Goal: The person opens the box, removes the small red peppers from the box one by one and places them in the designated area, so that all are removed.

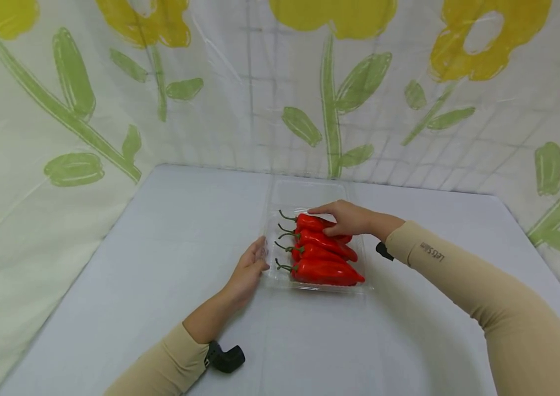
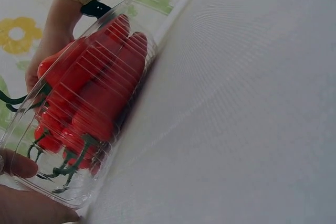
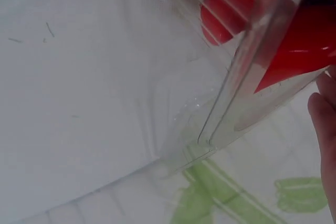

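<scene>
Nearest to me, my beige sleeves [image 1: 161, 360] run forward over the smooth white table [image 1: 186, 231], with a black wrist device [image 1: 228, 358] beneath the left cuff. My left hand [image 1: 247, 275] pinches the left end wall of a clear plastic box [image 1: 271, 278], thumb and fingers nearly closed on it. The box sits between my hands and contains glossy, tapered red peppers [image 1: 327, 272] laid side by side, their thin green stems pointing left. At the far side of the row, my right hand [image 1: 351, 217] grips the farthest pepper [image 1: 309, 221], thumb and fingers spread to its width. The left wrist view exposes the ribbed side wall and lower stems, concealed in the head view; the right wrist view shows a box corner. Beyond, the transparent lid [image 1: 309, 191] lies folded back near a curtain [image 1: 220, 126] printed with yellow flowers.
</scene>
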Demonstrator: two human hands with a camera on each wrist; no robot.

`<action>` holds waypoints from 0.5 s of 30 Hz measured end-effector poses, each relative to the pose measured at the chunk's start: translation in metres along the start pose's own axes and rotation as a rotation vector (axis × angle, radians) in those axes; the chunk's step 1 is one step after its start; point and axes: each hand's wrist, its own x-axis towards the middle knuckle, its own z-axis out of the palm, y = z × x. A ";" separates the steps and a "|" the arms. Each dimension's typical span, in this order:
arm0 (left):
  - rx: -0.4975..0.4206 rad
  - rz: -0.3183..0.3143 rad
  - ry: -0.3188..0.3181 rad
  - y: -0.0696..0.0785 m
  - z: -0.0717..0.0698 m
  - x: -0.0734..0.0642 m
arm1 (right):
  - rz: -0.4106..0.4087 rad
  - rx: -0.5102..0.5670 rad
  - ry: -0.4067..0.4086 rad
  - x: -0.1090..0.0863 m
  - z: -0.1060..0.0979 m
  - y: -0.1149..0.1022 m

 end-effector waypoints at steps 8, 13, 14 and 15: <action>-0.003 0.012 -0.005 -0.001 0.000 0.000 | -0.039 0.024 -0.048 0.004 0.002 0.000; -0.010 0.012 -0.004 -0.001 0.000 0.000 | -0.110 0.029 -0.005 0.007 0.009 0.003; -0.011 0.013 -0.005 -0.001 0.000 0.000 | -0.109 0.041 0.002 0.007 0.011 0.005; -0.010 0.011 -0.003 -0.001 0.000 0.000 | -0.112 0.052 0.010 0.007 0.012 0.006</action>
